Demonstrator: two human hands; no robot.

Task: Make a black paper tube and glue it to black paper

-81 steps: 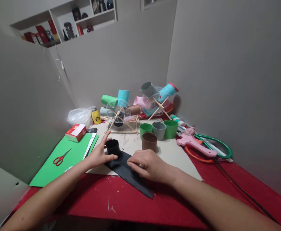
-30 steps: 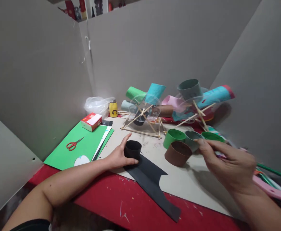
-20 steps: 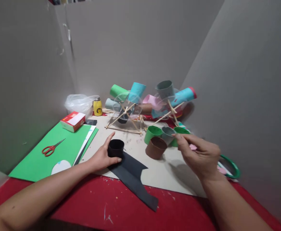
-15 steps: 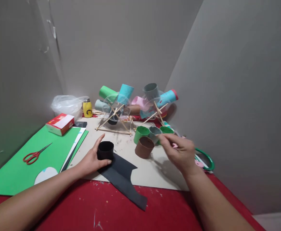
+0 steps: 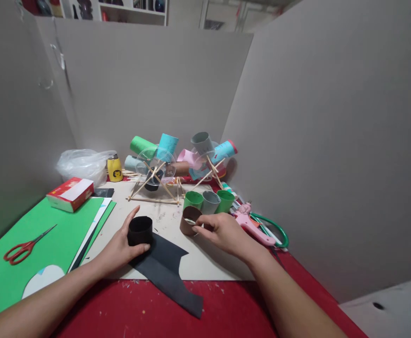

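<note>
My left hand (image 5: 121, 249) is wrapped round the side of a black paper ring (image 5: 140, 232), which stands on a cut piece of black paper (image 5: 166, 267). Between the thumb and fingers of my right hand (image 5: 219, 230) is a small whitish piece (image 5: 190, 222), too small to name. That hand is in front of the brown paper ring (image 5: 187, 228) and hides part of it. Just behind stand two green rings (image 5: 193, 201) (image 5: 225, 201) with a grey ring (image 5: 210, 203) between them.
Stick stands (image 5: 154, 201) with coloured paper tubes are at the back. Red scissors (image 5: 22, 251) and a red box (image 5: 70, 193) lie on green sheets (image 5: 1, 272) at left. A pink glue gun (image 5: 253, 227) lies at right, beside a green hoop (image 5: 285, 237).
My right hand has moved left from the grey and green rings to the brown ring, pinching the whitish piece. My left hand still holds the black ring. The camera view has shifted.
</note>
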